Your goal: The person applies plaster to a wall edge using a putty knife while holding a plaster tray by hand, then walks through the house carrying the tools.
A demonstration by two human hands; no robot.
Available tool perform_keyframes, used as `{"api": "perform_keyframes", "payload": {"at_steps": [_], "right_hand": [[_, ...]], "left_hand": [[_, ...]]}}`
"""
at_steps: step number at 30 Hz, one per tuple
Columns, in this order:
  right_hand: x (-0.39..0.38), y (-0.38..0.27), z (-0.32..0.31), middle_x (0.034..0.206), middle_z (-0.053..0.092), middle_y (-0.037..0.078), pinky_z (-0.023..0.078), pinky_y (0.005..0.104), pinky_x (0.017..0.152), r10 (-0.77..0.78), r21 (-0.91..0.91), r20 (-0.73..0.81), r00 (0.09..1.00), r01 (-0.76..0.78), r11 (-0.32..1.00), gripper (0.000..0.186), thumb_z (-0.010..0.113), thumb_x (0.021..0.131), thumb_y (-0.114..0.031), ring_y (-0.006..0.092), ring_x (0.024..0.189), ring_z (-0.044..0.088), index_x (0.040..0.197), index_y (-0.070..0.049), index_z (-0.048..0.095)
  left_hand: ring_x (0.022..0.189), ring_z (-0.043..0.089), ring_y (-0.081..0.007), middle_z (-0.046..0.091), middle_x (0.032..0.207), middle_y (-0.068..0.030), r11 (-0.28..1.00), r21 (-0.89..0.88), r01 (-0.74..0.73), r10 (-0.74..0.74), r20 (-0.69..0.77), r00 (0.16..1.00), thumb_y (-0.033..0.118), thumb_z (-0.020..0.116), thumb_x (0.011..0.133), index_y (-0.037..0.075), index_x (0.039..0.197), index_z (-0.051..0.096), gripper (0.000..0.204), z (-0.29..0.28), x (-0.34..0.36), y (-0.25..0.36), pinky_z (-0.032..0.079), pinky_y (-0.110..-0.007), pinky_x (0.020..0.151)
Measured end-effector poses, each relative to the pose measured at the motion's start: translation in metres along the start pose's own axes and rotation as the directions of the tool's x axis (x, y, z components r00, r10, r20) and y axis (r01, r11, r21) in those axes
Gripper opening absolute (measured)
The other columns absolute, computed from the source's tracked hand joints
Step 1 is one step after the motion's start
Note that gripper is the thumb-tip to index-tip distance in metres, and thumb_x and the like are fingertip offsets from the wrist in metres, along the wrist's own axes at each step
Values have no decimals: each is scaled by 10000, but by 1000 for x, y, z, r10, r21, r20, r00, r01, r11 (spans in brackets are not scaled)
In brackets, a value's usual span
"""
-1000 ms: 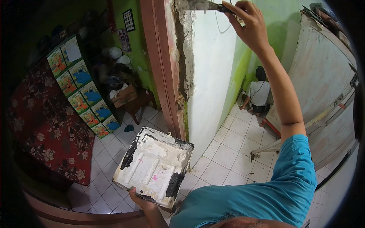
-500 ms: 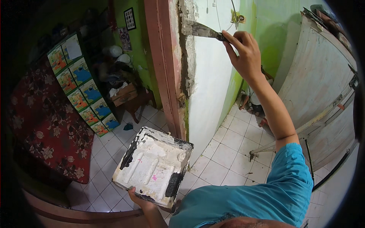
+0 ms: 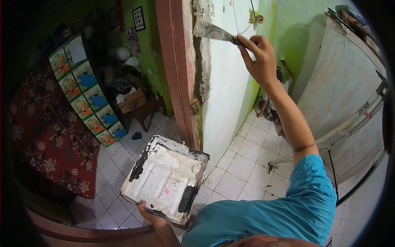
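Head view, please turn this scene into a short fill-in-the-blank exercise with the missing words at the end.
1. The flat metal scraper with a dark handle is held in the ____.
2. The left hand holds a shallow rectangular white tray with black patches, which sits ____ in the picture than the scraper.
3. The floor is laid with white square ____.
4. The dark red cloth at the left is patterned with pale ____.

Missing words: right hand; lower; tiles; flowers.

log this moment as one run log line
right grip: holds scraper, blade at rough wall edge | left grip: holds white-smeared tray | background: another person low near green wall
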State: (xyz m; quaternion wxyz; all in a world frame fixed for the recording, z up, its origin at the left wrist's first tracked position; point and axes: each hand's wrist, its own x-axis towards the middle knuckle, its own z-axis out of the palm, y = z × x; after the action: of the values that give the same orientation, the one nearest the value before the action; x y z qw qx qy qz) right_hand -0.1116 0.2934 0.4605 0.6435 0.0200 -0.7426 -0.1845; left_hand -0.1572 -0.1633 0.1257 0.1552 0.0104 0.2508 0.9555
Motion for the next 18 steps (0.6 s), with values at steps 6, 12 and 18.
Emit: {"api": "perform_keyframes", "payload": {"at_steps": [6,12,18], "right_hand": [[-3,5,-4,905,598,55,481,379,728,-12,22,3,1000,12,1000,329,780,847,-105,248,828,589,1166,-179,751],[55,29,-7,906,609,46,483,383,743,-112,-37,-100,989,109,993,288,764,878,-153,244,830,595,1162,-200,757],[45,39,-17,898,597,23,480,377,722,-113,-55,13,994,113,992,247,758,895,-173,228,807,586,1140,-206,759]], "left_hand": [[1375,460,-421,462,1490,-208,1000,17,-26,26,-4,1000,388,554,777,50,1533,367,849,-4,2,-2,411,-563,1125],[1375,459,-416,463,1486,-207,1000,15,1,0,-11,1000,389,545,787,53,1531,368,835,17,-5,-8,414,-568,1122],[1382,454,-422,444,1507,-210,1000,0,9,-9,18,1000,374,528,791,45,1535,357,831,12,-7,-16,409,-564,1131]]}}
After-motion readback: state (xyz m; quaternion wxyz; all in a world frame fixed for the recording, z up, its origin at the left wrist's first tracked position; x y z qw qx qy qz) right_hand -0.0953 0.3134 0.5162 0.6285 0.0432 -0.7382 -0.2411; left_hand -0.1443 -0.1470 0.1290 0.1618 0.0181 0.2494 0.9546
